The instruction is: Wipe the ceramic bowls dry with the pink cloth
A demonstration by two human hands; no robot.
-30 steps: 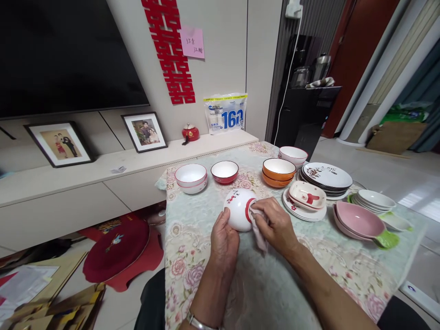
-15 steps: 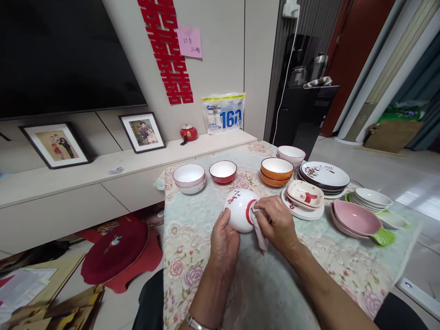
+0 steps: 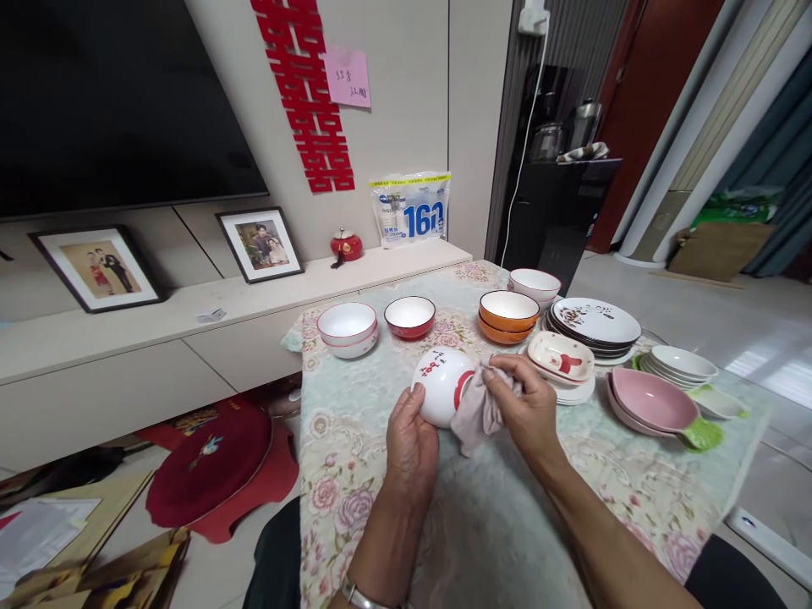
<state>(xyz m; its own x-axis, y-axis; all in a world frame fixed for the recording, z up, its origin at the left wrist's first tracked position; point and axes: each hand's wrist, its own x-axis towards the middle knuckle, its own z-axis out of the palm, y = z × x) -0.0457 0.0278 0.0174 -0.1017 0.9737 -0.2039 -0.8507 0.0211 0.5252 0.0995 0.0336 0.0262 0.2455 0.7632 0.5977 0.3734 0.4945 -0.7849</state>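
Tilted on its side above the table, a white bowl with red flowers and a red foot ring turns its base to the right. My left hand grips it by the rim, thumb on the outer wall. A pale pink cloth is pinched in my right hand and hangs beside the foot ring, covering part of it. Beyond the held bowl stand a red bowl, two stacked white bowls with pink rims, and two stacked orange bowls.
On the table's right side are stacked dark-rimmed plates, square dishes with a red pattern, pink dishes and green-handled white dishes. More white bowls stand at the back. A low cabinet runs behind the floral tablecloth.
My right hand has drawn back to the right and risen slightly from the bowl's base. The cloth is now more spread out. My left hand keeps its hold on the bowl.
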